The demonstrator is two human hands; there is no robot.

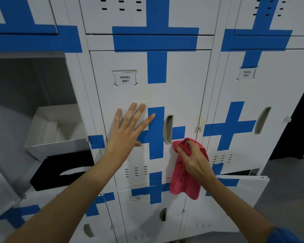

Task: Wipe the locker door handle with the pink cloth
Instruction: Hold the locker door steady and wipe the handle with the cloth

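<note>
A white tag (125, 78) on the middle locker door (182, 81) read "YAKAL 0007". A like tag (246, 73) on the door to its right (279, 81) read "YAKAL 0003". The tag (137, 198) on the lower door read "YAKAL", its number too small to read.

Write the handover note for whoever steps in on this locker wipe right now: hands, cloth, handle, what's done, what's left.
Left hand: open, fingers spread, palm flat on the door of locker YAKAL 0007, left of the handle.
Right hand: closed on the pink cloth, bunched at the top with the rest hanging down.
Door handle: recessed grey pull on the closed door. The cloth sits just below and right of its lower end, not on it.
Done: cloth in hand, door braced.
Left: bring the cloth onto the handle and wipe it. Whether any wiping has happened cannot be told.
</note>
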